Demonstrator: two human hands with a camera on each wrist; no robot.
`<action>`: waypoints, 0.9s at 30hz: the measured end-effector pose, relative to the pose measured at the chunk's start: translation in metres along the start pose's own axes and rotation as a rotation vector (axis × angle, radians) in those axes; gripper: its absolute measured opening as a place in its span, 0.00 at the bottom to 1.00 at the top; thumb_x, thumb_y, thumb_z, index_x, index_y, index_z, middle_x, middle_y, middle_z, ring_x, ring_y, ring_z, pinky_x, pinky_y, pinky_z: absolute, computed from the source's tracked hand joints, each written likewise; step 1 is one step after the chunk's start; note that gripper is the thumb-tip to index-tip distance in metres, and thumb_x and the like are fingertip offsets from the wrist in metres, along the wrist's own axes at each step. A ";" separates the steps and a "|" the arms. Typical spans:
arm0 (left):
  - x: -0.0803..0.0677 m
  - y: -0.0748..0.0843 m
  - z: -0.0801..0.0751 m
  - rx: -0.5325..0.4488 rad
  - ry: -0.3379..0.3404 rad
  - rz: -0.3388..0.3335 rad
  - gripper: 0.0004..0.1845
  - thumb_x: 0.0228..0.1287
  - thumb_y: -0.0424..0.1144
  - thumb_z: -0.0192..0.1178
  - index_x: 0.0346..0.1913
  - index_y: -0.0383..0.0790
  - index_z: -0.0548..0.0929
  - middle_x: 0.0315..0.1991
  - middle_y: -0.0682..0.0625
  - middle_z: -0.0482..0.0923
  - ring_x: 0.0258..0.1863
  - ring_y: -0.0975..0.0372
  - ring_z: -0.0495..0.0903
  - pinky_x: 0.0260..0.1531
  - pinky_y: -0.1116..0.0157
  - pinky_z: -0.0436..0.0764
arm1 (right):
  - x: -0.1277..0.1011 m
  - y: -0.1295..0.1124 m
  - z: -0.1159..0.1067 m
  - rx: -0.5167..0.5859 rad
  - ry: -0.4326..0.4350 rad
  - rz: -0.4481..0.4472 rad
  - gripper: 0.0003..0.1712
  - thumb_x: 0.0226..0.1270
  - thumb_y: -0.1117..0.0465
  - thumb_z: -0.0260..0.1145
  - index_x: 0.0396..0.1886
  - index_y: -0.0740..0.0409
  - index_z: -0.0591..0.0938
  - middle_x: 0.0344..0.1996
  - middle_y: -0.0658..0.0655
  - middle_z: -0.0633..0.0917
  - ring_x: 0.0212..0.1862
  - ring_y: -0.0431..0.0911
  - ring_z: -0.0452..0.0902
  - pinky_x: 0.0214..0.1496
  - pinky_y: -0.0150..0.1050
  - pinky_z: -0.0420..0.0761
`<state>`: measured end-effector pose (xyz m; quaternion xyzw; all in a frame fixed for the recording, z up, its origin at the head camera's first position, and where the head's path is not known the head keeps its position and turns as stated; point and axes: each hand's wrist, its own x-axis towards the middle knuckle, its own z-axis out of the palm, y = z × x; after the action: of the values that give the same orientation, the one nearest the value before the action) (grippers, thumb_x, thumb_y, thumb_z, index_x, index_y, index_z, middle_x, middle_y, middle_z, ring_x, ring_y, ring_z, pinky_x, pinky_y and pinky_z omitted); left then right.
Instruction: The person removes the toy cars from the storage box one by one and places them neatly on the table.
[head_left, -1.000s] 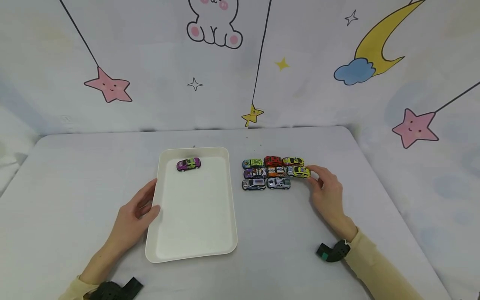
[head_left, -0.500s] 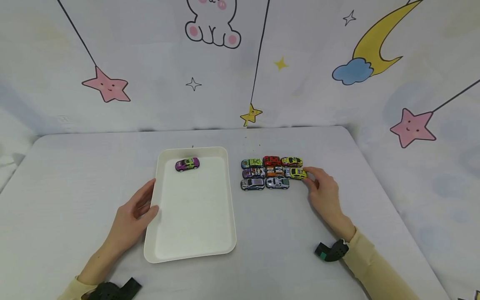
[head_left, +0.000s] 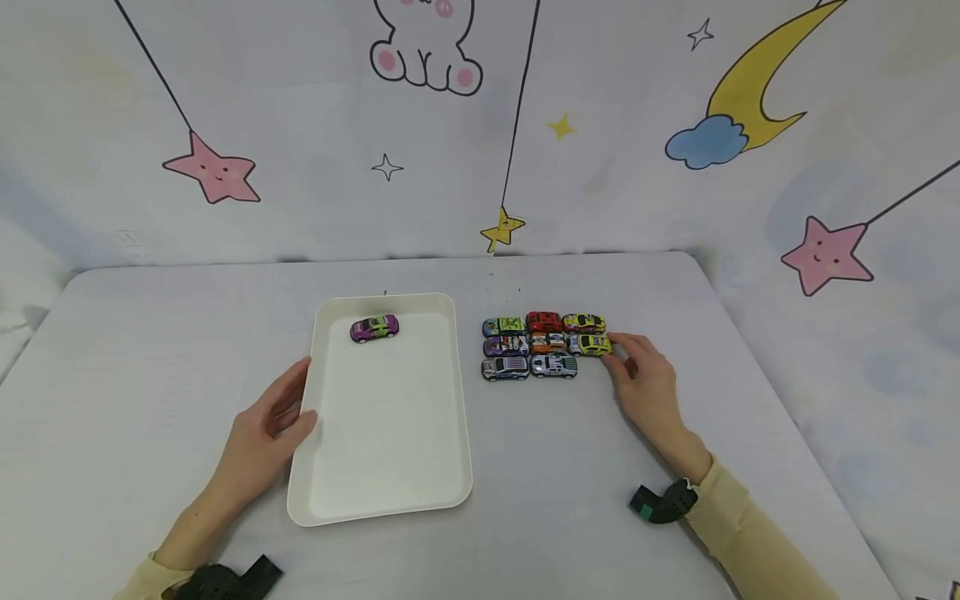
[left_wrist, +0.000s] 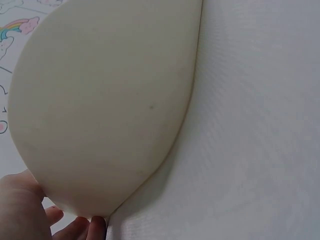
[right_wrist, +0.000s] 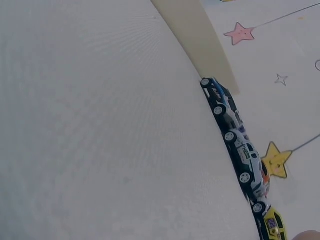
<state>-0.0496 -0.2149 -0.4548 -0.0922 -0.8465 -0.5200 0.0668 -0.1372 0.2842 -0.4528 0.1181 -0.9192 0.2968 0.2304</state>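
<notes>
My left hand (head_left: 262, 437) grips the left edge of a white tray (head_left: 378, 497), thumb at the rim and fingers against the outer side. Inside the tray, near its far end, stands a purple and green toy car (head_left: 374, 328). To the tray's right, several toy cars sit close together in rows. My right hand (head_left: 651, 387) pinches the right end of a yellow and silver toy car (head_left: 589, 345), last in the middle row beside an orange car (head_left: 548, 343). In the right wrist view only a bit of fingertip (right_wrist: 307, 236) shows near that car.
The front row has a dark grey car (head_left: 506, 368) and a silver car (head_left: 553, 366). Behind are a green car (head_left: 504, 327), a red car (head_left: 543, 322) and a yellow car (head_left: 584, 322). A cartoon-printed backdrop (head_left: 315, 167) rises behind the white table (head_left: 187, 333).
My right hand has moved the yellow and silver car slightly left, up against the orange car. The left hand and tray stay in place; the head view shifted a little.
</notes>
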 end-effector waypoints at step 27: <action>0.000 0.005 0.000 0.008 0.007 0.014 0.36 0.67 0.27 0.61 0.76 0.44 0.63 0.71 0.34 0.68 0.63 0.84 0.67 0.53 0.86 0.71 | -0.001 -0.003 -0.001 0.044 0.040 0.001 0.21 0.60 0.69 0.74 0.53 0.66 0.83 0.48 0.61 0.83 0.27 0.41 0.70 0.28 0.22 0.63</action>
<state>-0.0483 -0.2122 -0.4505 -0.0959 -0.8478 -0.5164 0.0734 -0.1352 0.2822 -0.4512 0.1165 -0.9076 0.3196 0.2461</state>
